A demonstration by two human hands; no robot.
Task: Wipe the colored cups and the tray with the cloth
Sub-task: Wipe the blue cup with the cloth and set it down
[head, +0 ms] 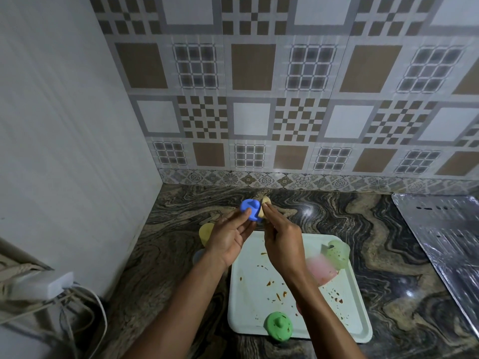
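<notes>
My left hand (pixel 230 235) holds a small blue cup (pixel 250 209) up above the counter, thumb and fingers curled round it. My right hand (pixel 281 242) pinches a beige cloth (pixel 265 209) and presses it against the blue cup's side. Below lies a white tray (pixel 248 301) with brown stains and crumbs. A green cup (pixel 278 326) stands upside down at the tray's near edge. A pale green cup (pixel 337 253) and a pink cup (pixel 321 272) sit at its far right corner. Left of the tray, behind my left hand, a yellow cup (pixel 206 233) stands on the counter.
The marble counter (pixel 388 255) ends at a tiled wall (pixel 259 99) behind and a grey wall (pixel 64 151) on the left. A foil-covered sheet (pixel 445 242) lies at the right. A white adapter with cables (pixel 46 283) sits at the lower left. A translucent item peeks out beside my left wrist.
</notes>
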